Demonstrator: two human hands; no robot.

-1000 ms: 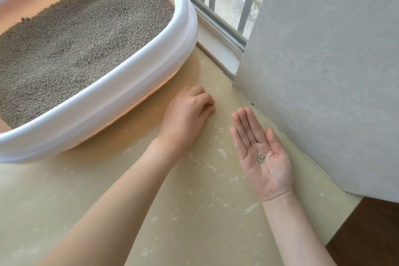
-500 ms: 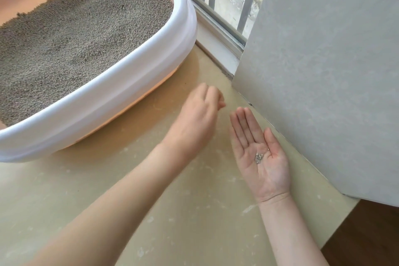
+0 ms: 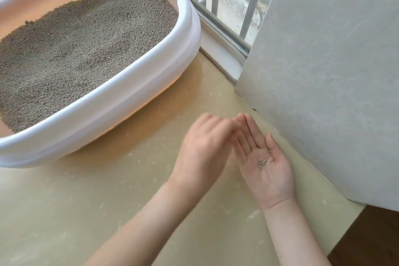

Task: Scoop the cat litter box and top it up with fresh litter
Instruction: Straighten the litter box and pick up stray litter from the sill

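Note:
A white litter box (image 3: 129, 95) with a peach inner wall stands on the floor at upper left, holding grey litter (image 3: 86, 39). My right hand (image 3: 274, 179) lies palm up near the grey wall, fingers straight, with a small cluster of litter granules (image 3: 262, 163) on the palm. My left hand (image 3: 203, 147) hovers back-up just left of it, its fingertips over my right fingers. Motion blur hides whether the left fingertips pinch anything.
A grey wall panel (image 3: 323, 71) rises close on the right. A window with railing bars (image 3: 226, 6) sits behind the box. The beige floor (image 3: 86, 201) is flecked with pale marks; darker wood flooring (image 3: 367, 244) begins at lower right.
My left hand lifted off the floor beside the box and moved right to the fingers of my right hand. The right hand stayed palm up with the granules.

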